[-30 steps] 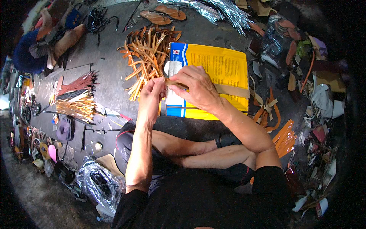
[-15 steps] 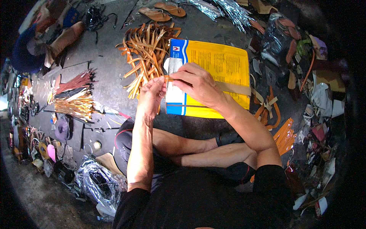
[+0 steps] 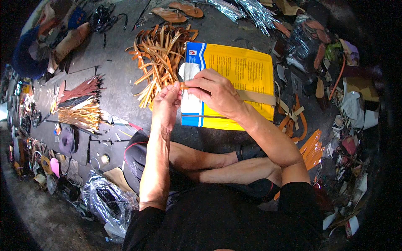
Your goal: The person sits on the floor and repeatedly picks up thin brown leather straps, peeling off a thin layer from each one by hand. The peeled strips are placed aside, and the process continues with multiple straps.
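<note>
Between our two hands runs a narrow orange-brown strip (image 3: 183, 86): our left grip (image 3: 166, 103) is pinched together on it, and our right grip (image 3: 217, 92) has thumb and fingers closed on it just to the right. Directly beneath the right grip lies a flat, rectangular yellow package with a blue-and-white end (image 3: 238, 62), a wide beige band (image 3: 258, 97) crossing it to the right of that hand. Just beyond the left grip, we have a loose heap of long, glossy tan-orange strips (image 3: 161, 54) on the dark grey floor (image 3: 119, 54). Farther left of both grips lie fanned bundles of maroon, black and golden strips (image 3: 81, 102). Well beyond the grips rest two brown thong sandals (image 3: 169, 15), with shiny silver strips (image 3: 257, 19) to their right. Well right of our right grip, nearer our body, is a flat bundle of orange strips (image 3: 310, 146).
</note>
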